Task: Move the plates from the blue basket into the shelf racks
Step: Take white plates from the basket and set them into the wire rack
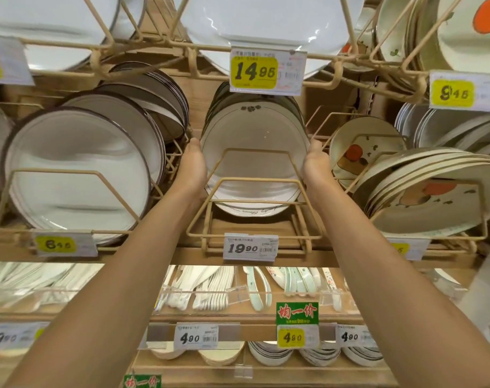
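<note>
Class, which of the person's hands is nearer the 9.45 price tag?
Right. The right hand grips the plate's edge on the side of the 9.45 price tag; the left hand holds the far edge.

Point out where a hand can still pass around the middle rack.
Free: the bare wooden shelf under the beige wire rack, and the gap right of the right hand before the orange-motif plate. Crowded: the left hand sits tight between the white flower-marked plate and the brown-rimmed plates.

front wire loop [256, 163] bars plate [255, 135] | side rack wires [174, 161] crowd grips | gap above loop open
</note>
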Available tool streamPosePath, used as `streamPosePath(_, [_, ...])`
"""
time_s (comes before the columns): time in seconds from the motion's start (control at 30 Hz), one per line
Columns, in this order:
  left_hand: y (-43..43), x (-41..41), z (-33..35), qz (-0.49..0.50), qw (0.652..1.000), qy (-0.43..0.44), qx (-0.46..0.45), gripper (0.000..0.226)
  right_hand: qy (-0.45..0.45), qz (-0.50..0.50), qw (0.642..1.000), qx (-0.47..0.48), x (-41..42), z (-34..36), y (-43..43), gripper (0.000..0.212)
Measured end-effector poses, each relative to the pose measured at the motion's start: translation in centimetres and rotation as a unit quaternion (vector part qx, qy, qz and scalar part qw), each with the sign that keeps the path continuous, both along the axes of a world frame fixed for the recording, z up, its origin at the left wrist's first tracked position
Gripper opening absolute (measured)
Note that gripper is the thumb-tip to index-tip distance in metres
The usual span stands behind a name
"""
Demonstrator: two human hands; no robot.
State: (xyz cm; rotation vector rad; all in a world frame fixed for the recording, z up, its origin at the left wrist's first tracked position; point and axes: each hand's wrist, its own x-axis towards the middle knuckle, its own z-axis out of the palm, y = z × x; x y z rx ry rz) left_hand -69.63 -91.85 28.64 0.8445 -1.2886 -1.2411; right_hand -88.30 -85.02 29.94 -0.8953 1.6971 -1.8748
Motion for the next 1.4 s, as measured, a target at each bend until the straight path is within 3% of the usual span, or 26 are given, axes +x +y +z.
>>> streamPosePath(0.1, [0.5,0.6,-0.2,0.025,0.995,-0.086,-0.038,0.054,-0.013,0.014,1.000,0.015,0.2,-0.1,0.7,0.057])
streamPosePath(0.23, [2.6,2.0,-1.4,-0.029,0.992,-0.118,-0.026,0.063,0.020,0.003,1.000,-0.006,0.5,-0.8,2.4,0.064])
streamPosePath(0.43, [8.6,5.6,-1.7,0.069,0.990,-0.105,-0.070,0.044,0.080,-0.069,0.978,-0.181,1.4,-1.1,8.7,0.021])
streamPosePath(0.57, [16.3,7.8,-4.1,0.112,0.988,-0.049,-0.093,0.035,0.055,0.006,0.963,-0.264,3.5,-1.5,13.9,0.022])
streamPosePath(0.7, [24.0,8.5,-11.5,0.120,0.991,-0.066,-0.009,0.038,0.010,0.108,0.960,-0.256,4.9,-5.1,18.3,0.030])
streamPosePath(0.83, [30.3,9.4,-20.6,0.162,0.972,-0.082,0.151,0.050,-0.049,0.206,0.963,-0.167,7.3,-11.9,20.4,0.033])
streamPosePath(0.97, [35.8,12.6,-27.3,0.194,0.930,-0.039,0.310,0.044,-0.094,0.279,0.956,-0.019,11.5,-19.7,22.4,0.028])
streamPosePath(1.13, [38.6,18.5,-30.6,0.260,0.883,-0.003,0.391,0.035,-0.110,0.373,0.907,0.161,17.5,-28.5,24.9,0.026])
streamPosePath(1.27, [40.1,22.5,-33.1,0.255,0.859,-0.025,0.443,0.026,-0.095,0.423,0.838,0.333,21.4,-34.9,25.8,0.019])
streamPosePath(1.4, [40.6,27.5,-35.2,0.250,0.852,-0.052,0.458,0.022,-0.036,0.428,0.811,0.398,25.5,-39.1,25.9,0.019])
